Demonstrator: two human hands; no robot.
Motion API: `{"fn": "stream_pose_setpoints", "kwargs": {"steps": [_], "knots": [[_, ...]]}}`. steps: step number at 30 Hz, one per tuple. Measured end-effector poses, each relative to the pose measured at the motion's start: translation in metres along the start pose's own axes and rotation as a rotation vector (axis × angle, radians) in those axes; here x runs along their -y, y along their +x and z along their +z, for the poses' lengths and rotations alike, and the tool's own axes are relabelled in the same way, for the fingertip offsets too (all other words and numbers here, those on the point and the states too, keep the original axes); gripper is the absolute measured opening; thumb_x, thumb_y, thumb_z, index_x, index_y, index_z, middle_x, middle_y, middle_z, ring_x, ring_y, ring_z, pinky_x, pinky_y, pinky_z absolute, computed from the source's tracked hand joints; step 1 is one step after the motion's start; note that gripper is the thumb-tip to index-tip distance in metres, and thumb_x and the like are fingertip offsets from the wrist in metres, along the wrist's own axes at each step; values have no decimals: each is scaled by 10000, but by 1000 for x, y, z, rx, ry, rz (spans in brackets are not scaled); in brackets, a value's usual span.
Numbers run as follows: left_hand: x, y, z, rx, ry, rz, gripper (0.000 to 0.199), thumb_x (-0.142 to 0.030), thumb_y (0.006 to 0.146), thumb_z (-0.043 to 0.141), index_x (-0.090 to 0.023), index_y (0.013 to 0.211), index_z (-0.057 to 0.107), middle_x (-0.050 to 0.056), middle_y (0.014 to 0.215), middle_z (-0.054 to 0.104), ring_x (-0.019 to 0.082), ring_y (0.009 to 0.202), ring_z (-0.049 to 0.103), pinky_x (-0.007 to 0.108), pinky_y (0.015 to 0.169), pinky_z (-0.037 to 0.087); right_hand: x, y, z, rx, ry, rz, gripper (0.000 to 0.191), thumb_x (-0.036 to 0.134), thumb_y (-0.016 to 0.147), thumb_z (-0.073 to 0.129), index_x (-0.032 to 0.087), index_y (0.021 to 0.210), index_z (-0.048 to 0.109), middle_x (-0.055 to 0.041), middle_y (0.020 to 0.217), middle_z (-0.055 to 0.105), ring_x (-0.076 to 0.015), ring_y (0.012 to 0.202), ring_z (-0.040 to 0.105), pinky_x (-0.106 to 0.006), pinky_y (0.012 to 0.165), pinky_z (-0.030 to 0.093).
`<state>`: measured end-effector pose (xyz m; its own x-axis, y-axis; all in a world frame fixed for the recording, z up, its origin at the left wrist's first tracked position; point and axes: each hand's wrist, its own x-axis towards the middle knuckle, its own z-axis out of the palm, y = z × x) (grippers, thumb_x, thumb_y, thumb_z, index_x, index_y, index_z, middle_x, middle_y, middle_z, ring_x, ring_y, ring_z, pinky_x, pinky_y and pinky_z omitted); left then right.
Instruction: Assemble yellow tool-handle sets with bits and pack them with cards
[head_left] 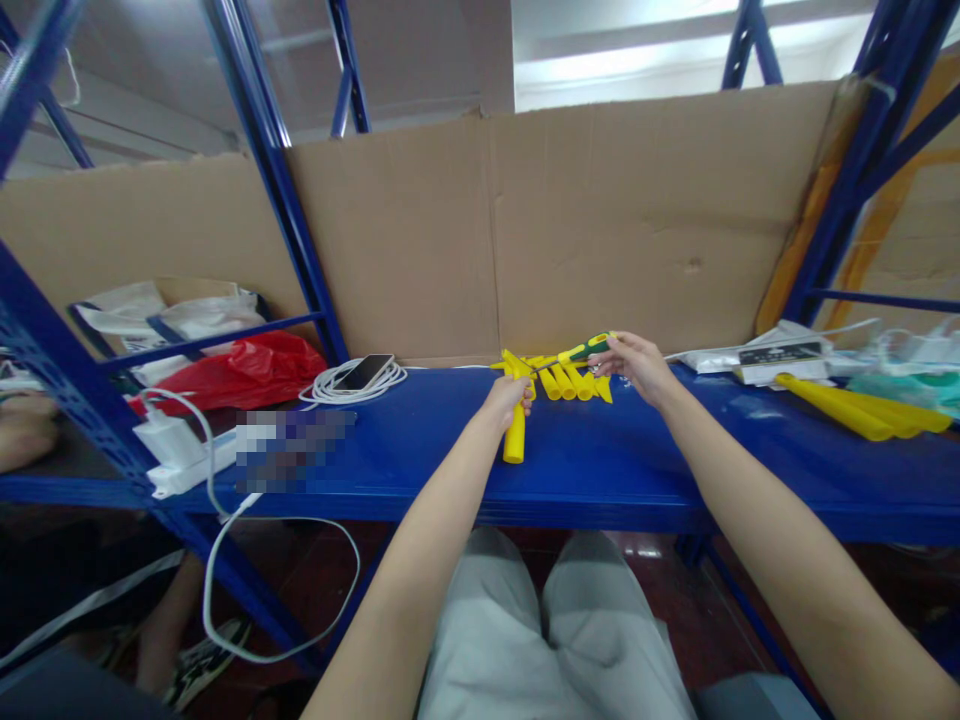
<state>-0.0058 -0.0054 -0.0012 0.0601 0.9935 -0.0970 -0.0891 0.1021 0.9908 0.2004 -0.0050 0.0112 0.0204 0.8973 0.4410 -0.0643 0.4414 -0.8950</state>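
My left hand (511,396) is wrapped around a yellow plastic tube-shaped piece (514,442) that stands up from the blue shelf top, its wider end showing above my fingers. In my right hand (631,360) is a screwdriver (588,349) with a green and yellow handle, gripped near the handle's end. Its shaft points left toward the top of the yellow piece; whether the tip touches it, I cannot tell. Just behind and between my hands lie several more yellow tube pieces (568,383) side by side.
Longer yellow pieces (862,408) lie at the right, near white boxes (780,358). At left are a phone (365,372) on a coiled white cable, a red bag (255,368) and a power strip (184,470). Cardboard (600,220) walls the back between blue posts. Another person's arm (26,432) shows far left.
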Motion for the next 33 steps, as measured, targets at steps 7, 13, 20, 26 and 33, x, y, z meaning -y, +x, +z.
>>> {"fn": "stream_pose_setpoints", "kwargs": {"steps": [7, 13, 20, 26, 33], "knots": [[1, 3, 0, 21, 0, -1, 151, -79, 829, 486, -189, 749, 420, -100, 440, 371, 32, 305, 306, 159, 368, 240, -4, 2, 2, -106, -73, -46, 392, 533, 700, 719, 187, 755, 543, -14, 593, 667, -97, 428, 581, -193, 416, 419], [2, 5, -1, 36, 12, 8, 140, -71, 812, 488, -189, 763, 431, -101, 453, 370, 36, 312, 314, 164, 379, 239, -3, 2, 2, -133, -78, -38, 448, 537, 693, 720, 188, 938, 584, 11, 531, 645, -111, 412, 580, -205, 425, 437], [3, 6, -1, 28, 8, 7, 148, -80, 810, 497, -189, 749, 419, -99, 449, 373, 36, 310, 312, 161, 374, 241, -1, 0, -2, -5, 23, -45, 430, 477, 700, 736, 200, 999, 600, 14, 599, 672, -112, 462, 611, -219, 466, 473], [1, 2, 0, 18, 10, 4, 179, -64, 823, 491, -192, 730, 407, -101, 444, 370, 30, 309, 304, 157, 381, 240, -4, 3, -2, 9, 11, -77, 496, 540, 586, 787, 201, 880, 577, 22, 572, 658, -113, 425, 587, -231, 462, 481], [-1, -2, 1, 31, 20, -10, 182, -43, 819, 458, -193, 729, 408, -97, 438, 372, 34, 303, 301, 162, 371, 242, -8, 6, -1, -140, -93, -115, 493, 606, 582, 756, 189, 738, 544, 10, 575, 634, -88, 425, 561, -189, 394, 408]]}}
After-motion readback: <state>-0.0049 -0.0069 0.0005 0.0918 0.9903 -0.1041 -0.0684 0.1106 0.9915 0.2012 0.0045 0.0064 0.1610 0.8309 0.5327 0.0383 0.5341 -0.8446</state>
